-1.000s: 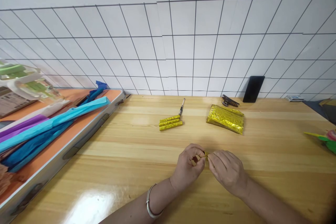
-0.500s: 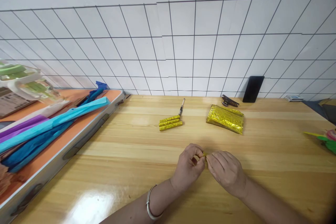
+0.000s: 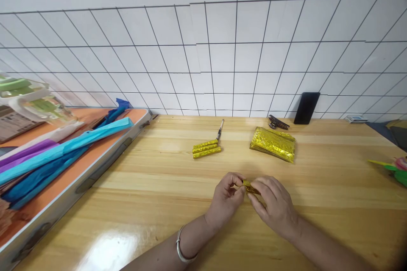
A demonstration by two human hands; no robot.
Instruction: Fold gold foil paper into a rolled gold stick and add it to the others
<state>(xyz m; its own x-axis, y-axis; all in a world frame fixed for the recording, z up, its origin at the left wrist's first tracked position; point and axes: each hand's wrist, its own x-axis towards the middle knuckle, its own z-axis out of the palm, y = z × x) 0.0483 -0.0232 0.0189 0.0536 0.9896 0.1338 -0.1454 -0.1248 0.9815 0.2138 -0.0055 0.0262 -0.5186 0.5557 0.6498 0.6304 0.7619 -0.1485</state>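
Note:
Between my two hands is a small piece of gold foil paper [image 3: 247,185], partly hidden by the fingers; it looks rolled or folded. My left hand [image 3: 226,194] pinches its left end between thumb and fingers. On its other end, my right hand [image 3: 274,204] is closed, with the thumb below and the fingers over the top. Beyond them lie several gold foil rolls [image 3: 206,150] side by side. A stack of gold foil sheets [image 3: 272,144] rests farther back to the right.
Behind the rolls lies a pen [image 3: 220,130]. A dark hair clip [image 3: 278,123] and a black phone [image 3: 307,108] leaning on the tiled wall are at the back. On the left, an orange-topped case [image 3: 140,115] holds coloured crepe paper [image 3: 95,132]. A colourful item [image 3: 400,172] sits far right.
The fingers of my right hand have loosened and shifted along the foil, so more of the gold piece shows. My left hand has moved slightly left, still pinching it.

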